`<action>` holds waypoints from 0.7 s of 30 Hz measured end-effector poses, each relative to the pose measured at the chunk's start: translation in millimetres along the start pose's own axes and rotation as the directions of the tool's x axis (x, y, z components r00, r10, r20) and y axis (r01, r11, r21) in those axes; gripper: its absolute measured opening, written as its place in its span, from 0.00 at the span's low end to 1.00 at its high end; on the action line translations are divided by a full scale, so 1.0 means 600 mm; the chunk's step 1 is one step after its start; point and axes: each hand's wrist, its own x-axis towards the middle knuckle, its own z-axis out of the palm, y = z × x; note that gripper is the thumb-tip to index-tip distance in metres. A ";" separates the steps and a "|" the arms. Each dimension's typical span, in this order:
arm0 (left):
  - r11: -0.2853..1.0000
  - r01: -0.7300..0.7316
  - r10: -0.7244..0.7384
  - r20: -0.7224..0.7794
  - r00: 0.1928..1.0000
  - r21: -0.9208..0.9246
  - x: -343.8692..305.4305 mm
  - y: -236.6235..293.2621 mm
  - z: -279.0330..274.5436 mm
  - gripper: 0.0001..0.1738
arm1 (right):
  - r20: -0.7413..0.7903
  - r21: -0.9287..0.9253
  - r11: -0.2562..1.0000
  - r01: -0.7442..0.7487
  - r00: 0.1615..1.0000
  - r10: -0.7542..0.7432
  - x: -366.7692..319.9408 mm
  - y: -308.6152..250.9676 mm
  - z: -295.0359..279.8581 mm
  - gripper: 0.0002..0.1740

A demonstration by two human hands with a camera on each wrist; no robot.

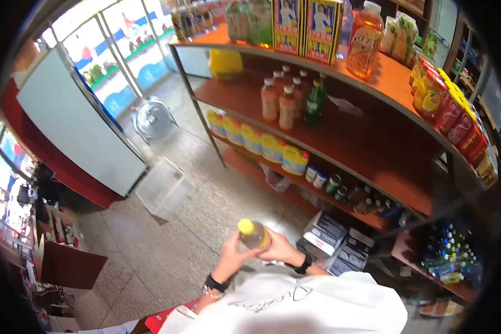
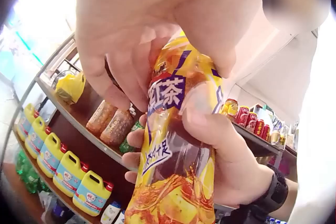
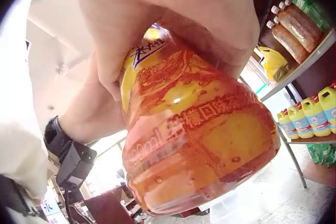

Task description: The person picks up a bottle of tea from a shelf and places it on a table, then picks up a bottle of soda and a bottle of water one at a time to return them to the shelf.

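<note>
— Between both hands, at chest height before the shelves (image 1: 345,150), how does the bottle (image 1: 255,236) lie?
— Roughly upright: cap (image 1: 245,226) up and tipped toward the person's head, base down. The left hand (image 1: 230,259) takes it from the left and the right hand (image 1: 281,250) from the right. Neither is nearer, as both touch it.
— And the fingers?
— Both sets curl round it. The left fingers (image 2: 123,74) wrap the upper label. The right fingers (image 2: 137,139) and thumb clasp the middle just below. The cap stands free of both.
— Material?
— Clear thin plastic with amber tea inside, a glossy yellow-orange label and a smooth yellow cap. The right wrist view shows the rounded base (image 3: 210,171). A round, slick body like that probably dents under a hard squeeze.
</note>
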 end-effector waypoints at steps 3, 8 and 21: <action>0.985 -0.012 0.018 0.030 0.999 -0.169 0.066 -0.037 0.071 0.42 | -0.062 -0.099 0.986 -0.134 0.990 0.128 0.001 0.024 -0.073 0.43; 0.987 0.030 -0.010 0.129 0.992 -0.156 0.140 -0.067 -0.030 0.42 | -0.146 -0.031 0.998 -0.060 0.988 0.055 0.105 0.034 -0.016 0.40; 0.990 -0.049 0.081 0.249 0.965 -0.130 0.448 -0.195 -0.283 0.45 | -0.318 -0.022 0.995 -0.100 0.944 0.088 0.482 -0.014 0.048 0.39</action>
